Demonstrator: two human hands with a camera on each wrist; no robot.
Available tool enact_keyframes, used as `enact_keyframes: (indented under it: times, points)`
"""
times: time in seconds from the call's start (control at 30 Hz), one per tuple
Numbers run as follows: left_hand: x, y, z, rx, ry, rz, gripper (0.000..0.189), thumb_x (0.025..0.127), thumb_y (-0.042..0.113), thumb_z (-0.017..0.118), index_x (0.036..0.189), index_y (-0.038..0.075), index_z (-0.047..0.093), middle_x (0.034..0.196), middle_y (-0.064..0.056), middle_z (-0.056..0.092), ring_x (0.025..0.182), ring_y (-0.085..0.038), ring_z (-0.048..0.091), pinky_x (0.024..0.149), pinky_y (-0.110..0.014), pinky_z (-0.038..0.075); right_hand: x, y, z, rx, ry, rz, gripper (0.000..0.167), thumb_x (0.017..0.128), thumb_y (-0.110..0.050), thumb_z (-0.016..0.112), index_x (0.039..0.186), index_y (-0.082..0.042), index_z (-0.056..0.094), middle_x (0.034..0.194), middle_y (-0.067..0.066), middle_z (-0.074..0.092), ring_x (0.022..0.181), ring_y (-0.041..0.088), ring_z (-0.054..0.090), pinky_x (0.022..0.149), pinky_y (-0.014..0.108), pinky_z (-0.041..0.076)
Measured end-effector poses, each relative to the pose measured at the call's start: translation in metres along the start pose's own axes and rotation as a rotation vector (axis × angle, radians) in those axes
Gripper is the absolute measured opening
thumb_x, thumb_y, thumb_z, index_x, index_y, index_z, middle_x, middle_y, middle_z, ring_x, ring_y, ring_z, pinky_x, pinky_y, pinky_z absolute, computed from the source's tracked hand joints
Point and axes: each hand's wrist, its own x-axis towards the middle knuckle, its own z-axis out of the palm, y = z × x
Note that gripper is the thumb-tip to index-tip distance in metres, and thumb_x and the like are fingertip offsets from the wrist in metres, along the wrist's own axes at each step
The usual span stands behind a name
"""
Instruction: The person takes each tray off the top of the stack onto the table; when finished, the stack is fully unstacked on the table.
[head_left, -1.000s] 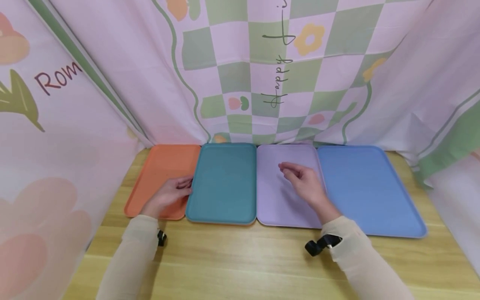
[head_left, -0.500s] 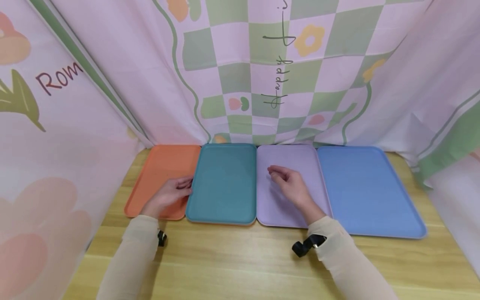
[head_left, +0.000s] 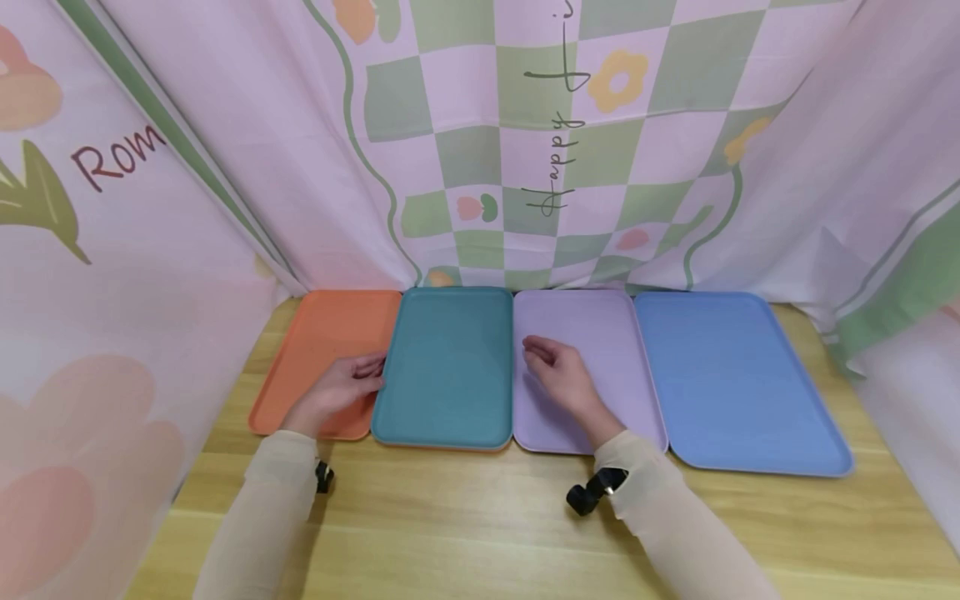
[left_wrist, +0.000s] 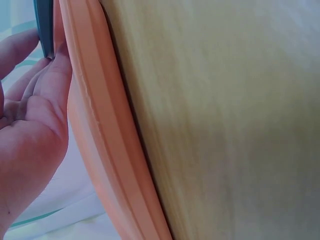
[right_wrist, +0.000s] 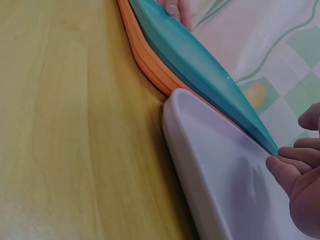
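A teal tray (head_left: 442, 367) lies among the trays on the table, with an orange rim (right_wrist: 150, 65) showing beneath it in the right wrist view. My left hand (head_left: 341, 387) reaches over an orange tray (head_left: 337, 325) and pinches the teal tray's left edge. In the left wrist view the thumb is on the upper side and the fingers (left_wrist: 55, 82) are at the underside. My right hand (head_left: 558, 375) hovers over a lavender tray (head_left: 585, 312), holding nothing. Its fingertips, loosely extended, are close to the teal tray's right edge.
A blue tray (head_left: 742, 383) lies to the right of the lavender one. All the trays stand side by side on a wooden table (head_left: 435, 517). A patterned cloth curtain (head_left: 465, 167) hangs directly behind them and along both sides.
My right hand has moved left across the lavender tray, towards the teal tray's right edge. The left hand and the trays have stayed where they were.
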Motion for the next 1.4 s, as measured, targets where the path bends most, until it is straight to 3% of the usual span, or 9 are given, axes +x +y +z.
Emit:
enact_keyframes:
  times: [0.6,0.73,0.97,1.4]
  points:
    - [0.0,0.0,0.001,0.011,-0.006,0.007,0.062,0.109,0.009,0.063,0.165,-0.001,0.038,0.169,-0.026,0.04,0.161,-0.039,0.036,0.126,-0.052,0.042,0.0,0.008,0.028,0.008,0.054,0.02,0.044,0.103,-0.001,0.063,0.144,0.015,0.06,0.142,0.032,0.066,0.134,0.043,0.067,0.113,0.05,0.057]
    - [-0.001,-0.001,0.001,0.01,-0.007,0.011,0.063,0.108,0.008,0.063,0.165,-0.002,0.038,0.168,-0.027,0.041,0.161,-0.04,0.036,0.126,-0.052,0.042,-0.002,0.007,0.034,-0.01,0.059,0.024,0.05,0.1,0.001,0.064,0.147,0.014,0.057,0.146,0.031,0.063,0.136,0.041,0.065,0.113,0.048,0.056]
    - [-0.001,0.001,-0.001,0.0,-0.013,0.002,0.063,0.109,0.007,0.062,0.165,-0.003,0.037,0.169,-0.028,0.039,0.161,-0.041,0.034,0.127,-0.052,0.041,-0.006,0.001,0.043,-0.089,0.09,0.018,0.056,0.095,0.0,0.071,0.148,0.008,0.06,0.14,0.025,0.069,0.131,0.036,0.07,0.108,0.046,0.06]
    - [-0.001,0.001,-0.002,0.018,-0.014,0.015,0.063,0.108,0.009,0.064,0.165,-0.004,0.038,0.169,-0.027,0.04,0.161,-0.04,0.036,0.128,-0.052,0.04,-0.005,-0.004,0.046,-0.068,0.154,0.093,0.058,0.088,0.008,0.062,0.145,0.008,0.063,0.138,0.026,0.07,0.127,0.036,0.072,0.105,0.044,0.062]
